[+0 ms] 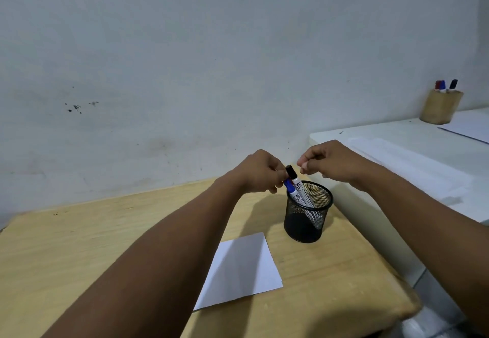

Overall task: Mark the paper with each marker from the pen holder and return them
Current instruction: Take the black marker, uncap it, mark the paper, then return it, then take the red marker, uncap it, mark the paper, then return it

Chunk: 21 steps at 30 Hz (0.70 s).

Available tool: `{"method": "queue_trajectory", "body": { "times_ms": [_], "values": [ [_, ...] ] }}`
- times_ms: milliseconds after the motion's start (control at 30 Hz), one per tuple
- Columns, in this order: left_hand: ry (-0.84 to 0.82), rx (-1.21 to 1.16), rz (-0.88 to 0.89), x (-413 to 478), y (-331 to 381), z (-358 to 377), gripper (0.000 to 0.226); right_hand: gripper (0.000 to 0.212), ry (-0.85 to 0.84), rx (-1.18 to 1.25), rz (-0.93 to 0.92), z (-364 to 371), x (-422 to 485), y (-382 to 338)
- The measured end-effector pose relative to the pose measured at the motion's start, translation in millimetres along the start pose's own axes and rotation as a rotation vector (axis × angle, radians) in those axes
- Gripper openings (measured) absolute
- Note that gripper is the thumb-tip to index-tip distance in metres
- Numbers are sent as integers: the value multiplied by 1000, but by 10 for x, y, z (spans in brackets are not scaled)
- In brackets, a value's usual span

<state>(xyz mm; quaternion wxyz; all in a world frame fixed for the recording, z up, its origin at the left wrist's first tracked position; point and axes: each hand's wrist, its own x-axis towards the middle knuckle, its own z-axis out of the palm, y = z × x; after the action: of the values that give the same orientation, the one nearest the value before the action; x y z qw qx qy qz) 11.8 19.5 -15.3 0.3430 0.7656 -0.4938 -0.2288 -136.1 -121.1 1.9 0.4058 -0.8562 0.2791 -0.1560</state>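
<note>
A black mesh pen holder (318, 221) stands on the wooden table (79, 245), with two white markers leaning in it. The black-capped marker (297, 182) sticks up highest, and the blue-capped marker (291, 190) lies just below it. My left hand (260, 172) is closed around the tops of these markers, fingers at the caps. My right hand (328, 163) hovers just right of the black cap, fingers curled, holding nothing that I can see. A white sheet of paper (240, 268) lies flat in front of the holder, unmarked.
A white, taller surface (412, 157) borders the table on the right. On it stand a wooden pen cup (439, 107) with several markers and some white sheets (468, 127). A pale wall runs close behind the table.
</note>
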Motion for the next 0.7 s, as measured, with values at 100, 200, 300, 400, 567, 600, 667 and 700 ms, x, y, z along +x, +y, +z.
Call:
{"method": "queue_trajectory", "body": {
  "times_ms": [100,200,300,400,567,600,667,700],
  "values": [
    [68,0,17,-21,21,-44,18,14,25,23,-17,32,26,-43],
    [236,-42,50,-99,68,-179,18,15,66,42,-57,64,53,-136],
    [405,-139,74,-242,95,-432,24,13,75,81,-121,144,80,-310],
    [516,-248,94,-427,66,-724,28,14,-33,115,-200,339,84,-582],
    [641,-383,57,-877,-238,-1138,26,20,-291,194,-293,780,-9,-1117],
    [652,-420,39,-995,-324,-1207,26,21,-320,248,-308,873,-24,-1203],
    [653,-511,-8,-1231,-511,-1328,25,25,-367,352,-308,1063,-54,-1349],
    [643,-563,-35,-1347,-605,-1379,23,26,-401,404,-289,1163,-63,-1402]
  ]
}}
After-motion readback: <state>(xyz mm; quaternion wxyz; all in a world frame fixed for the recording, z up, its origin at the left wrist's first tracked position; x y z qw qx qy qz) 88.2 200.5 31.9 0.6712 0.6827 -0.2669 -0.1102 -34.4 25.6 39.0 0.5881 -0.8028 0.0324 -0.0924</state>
